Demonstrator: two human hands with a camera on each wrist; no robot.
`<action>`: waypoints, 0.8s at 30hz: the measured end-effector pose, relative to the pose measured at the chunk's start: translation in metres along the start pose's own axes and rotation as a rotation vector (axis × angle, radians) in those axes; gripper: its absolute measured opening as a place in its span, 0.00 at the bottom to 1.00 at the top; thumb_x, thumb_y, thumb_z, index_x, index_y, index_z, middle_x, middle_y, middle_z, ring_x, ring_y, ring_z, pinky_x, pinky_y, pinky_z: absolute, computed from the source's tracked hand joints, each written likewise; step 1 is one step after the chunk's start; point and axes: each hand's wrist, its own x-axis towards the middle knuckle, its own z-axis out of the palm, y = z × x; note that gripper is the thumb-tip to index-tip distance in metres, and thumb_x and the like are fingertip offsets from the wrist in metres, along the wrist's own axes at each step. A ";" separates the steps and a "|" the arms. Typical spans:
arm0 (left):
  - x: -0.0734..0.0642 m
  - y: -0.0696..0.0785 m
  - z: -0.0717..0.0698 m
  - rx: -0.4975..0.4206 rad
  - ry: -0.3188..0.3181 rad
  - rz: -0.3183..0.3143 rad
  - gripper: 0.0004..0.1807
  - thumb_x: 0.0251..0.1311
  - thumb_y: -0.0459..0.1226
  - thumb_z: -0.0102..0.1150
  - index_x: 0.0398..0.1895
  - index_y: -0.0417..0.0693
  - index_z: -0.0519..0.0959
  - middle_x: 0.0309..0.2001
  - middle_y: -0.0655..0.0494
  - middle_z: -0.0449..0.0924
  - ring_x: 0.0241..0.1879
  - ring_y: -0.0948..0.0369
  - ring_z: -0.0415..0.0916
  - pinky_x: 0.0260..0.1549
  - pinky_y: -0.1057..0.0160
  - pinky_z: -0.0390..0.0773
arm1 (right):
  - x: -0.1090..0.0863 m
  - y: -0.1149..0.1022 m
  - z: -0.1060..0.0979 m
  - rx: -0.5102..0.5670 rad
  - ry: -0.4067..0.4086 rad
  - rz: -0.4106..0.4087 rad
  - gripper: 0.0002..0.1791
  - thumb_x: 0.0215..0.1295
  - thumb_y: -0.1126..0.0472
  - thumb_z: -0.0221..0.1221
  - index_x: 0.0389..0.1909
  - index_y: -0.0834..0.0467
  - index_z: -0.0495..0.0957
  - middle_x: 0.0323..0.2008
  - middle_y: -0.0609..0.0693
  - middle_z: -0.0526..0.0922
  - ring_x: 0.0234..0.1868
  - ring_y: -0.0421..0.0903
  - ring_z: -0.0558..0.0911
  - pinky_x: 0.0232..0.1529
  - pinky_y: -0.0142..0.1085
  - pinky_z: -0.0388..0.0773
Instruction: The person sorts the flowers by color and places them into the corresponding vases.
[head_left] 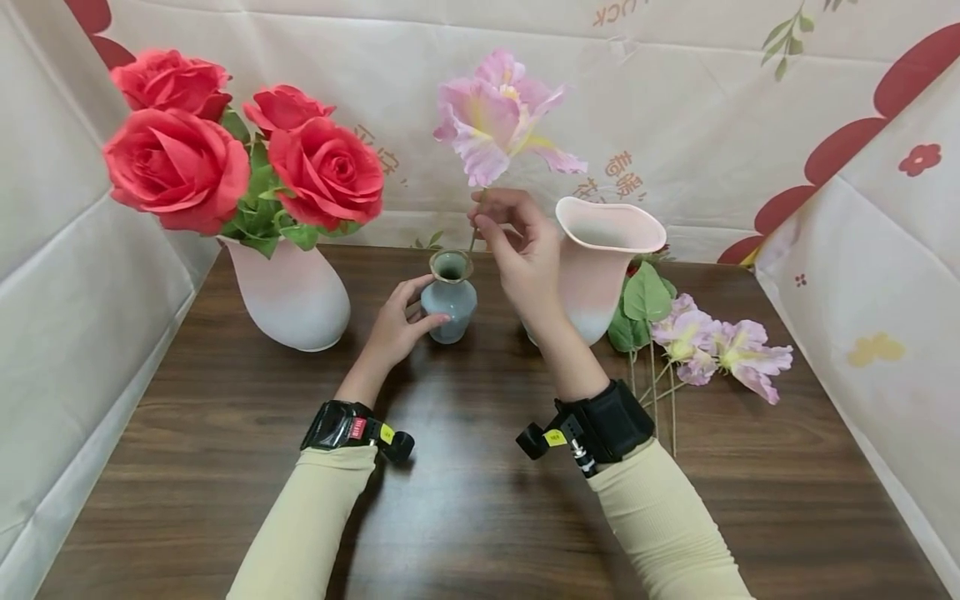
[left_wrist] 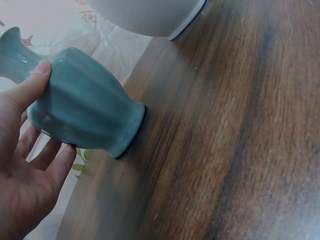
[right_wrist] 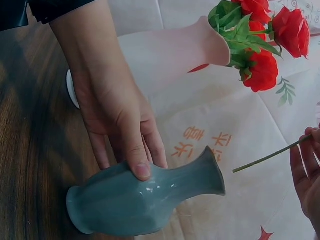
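Pink flower [head_left: 498, 117] pinched upright by right hand [head_left: 517, 250], bloom at 12 o'clock; left hand [head_left: 393, 329] fingers curled round small blue vase [head_left: 450, 300]; stem tip [right_wrist: 270, 157] outside mouth shown only at right wrist

The person wears pale yellow sleeves [head_left: 315, 517] and black wrist straps [head_left: 607, 421] carrying small yellow and red tags.
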 end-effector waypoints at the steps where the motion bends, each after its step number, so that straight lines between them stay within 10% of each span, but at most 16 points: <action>1: 0.000 0.000 0.000 -0.004 -0.002 -0.002 0.35 0.60 0.34 0.68 0.71 0.46 0.66 0.67 0.43 0.66 0.70 0.49 0.66 0.68 0.48 0.71 | 0.000 0.001 0.000 -0.003 0.000 0.004 0.10 0.67 0.72 0.59 0.47 0.72 0.76 0.38 0.40 0.84 0.38 0.44 0.84 0.40 0.36 0.86; 24: 0.000 0.000 -0.001 -0.021 -0.008 -0.009 0.36 0.60 0.35 0.68 0.71 0.46 0.66 0.67 0.43 0.66 0.71 0.49 0.65 0.69 0.49 0.70 | 0.002 0.011 0.004 -0.056 -0.019 0.030 0.09 0.68 0.71 0.58 0.47 0.71 0.77 0.44 0.64 0.83 0.39 0.50 0.84 0.40 0.34 0.85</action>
